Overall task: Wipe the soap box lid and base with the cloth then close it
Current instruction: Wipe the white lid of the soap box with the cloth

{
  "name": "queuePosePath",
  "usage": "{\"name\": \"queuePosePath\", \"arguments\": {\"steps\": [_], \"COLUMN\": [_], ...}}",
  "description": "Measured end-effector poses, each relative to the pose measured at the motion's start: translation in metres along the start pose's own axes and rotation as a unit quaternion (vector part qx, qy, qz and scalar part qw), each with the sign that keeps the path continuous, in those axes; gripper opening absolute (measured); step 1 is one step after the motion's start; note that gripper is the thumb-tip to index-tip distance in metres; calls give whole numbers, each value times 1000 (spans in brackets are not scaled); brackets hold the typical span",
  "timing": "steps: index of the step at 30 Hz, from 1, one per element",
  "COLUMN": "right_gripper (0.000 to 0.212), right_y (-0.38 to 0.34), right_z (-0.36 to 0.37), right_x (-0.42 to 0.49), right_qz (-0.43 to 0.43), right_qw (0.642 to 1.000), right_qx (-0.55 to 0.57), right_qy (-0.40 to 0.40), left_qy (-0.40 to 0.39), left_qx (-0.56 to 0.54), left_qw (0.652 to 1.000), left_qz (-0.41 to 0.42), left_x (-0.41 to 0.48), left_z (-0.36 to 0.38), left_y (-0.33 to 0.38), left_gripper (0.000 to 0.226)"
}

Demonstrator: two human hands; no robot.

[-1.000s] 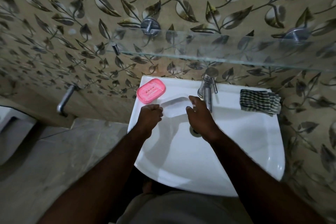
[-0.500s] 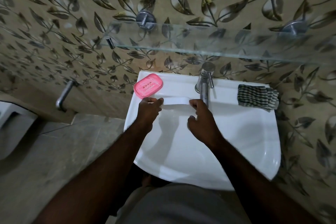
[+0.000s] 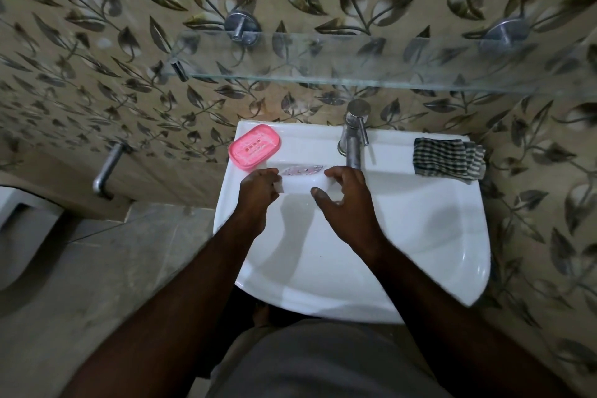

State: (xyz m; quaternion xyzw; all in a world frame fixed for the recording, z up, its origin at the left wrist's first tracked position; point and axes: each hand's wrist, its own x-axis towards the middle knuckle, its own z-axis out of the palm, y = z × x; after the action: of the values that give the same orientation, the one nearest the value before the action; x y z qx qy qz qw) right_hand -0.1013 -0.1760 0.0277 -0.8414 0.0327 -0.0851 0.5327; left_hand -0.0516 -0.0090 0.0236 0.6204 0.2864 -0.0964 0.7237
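Holding the translucent lid [image 3: 302, 181] over the back of the basin, both hands grip it by its short ends: left hand [image 3: 258, 192] clenched on the 9 o'clock end, right hand [image 3: 347, 195] pinching the 3 o'clock end with thumb below and fingers above. The lid is tilted on its long edge, patterned face toward the wall. Judgement: an end-to-end hold keeps the broad faces bare for wiping.

Pink base [image 3: 254, 146] lies at 11 o'clock on the sink ledge [image 3: 310, 142], open side up, drain slots visible, just beside the lid but apart from it. Parked there so it stays out of the bowl, probably.

Checked cloth [image 3: 449, 158] sits folded at 2 o'clock on the ledge, right of the tap [image 3: 353, 139], well apart from both hands. Not in use.

Judgement on progress: early. Neither part looks wiped yet; the box is open. Next move calls for freeing the right hand to reach past the tap for the cloth, left hand alone taking the lid.

Risk: smooth plastic held by one end over the wet sink [image 3: 452, 236] could slip into the bowl.
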Motion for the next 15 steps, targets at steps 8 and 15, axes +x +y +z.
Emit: {"name": "queuePosePath", "arguments": {"steps": [8, 15], "right_gripper": [47, 59], "right_y": [-4, -5], "right_z": [0, -1], "right_x": [6, 11], "right_qz": [-1, 38], "right_qw": [999, 997], "right_qx": [49, 64], "right_qy": [16, -26], "left_qy": [-36, -34], "left_qx": [-11, 6], "left_qw": [999, 999], "left_qz": [8, 2], "left_x": [-10, -15], "left_z": [-8, -9], "left_y": [0, 4], "left_gripper": [9, 8]}}
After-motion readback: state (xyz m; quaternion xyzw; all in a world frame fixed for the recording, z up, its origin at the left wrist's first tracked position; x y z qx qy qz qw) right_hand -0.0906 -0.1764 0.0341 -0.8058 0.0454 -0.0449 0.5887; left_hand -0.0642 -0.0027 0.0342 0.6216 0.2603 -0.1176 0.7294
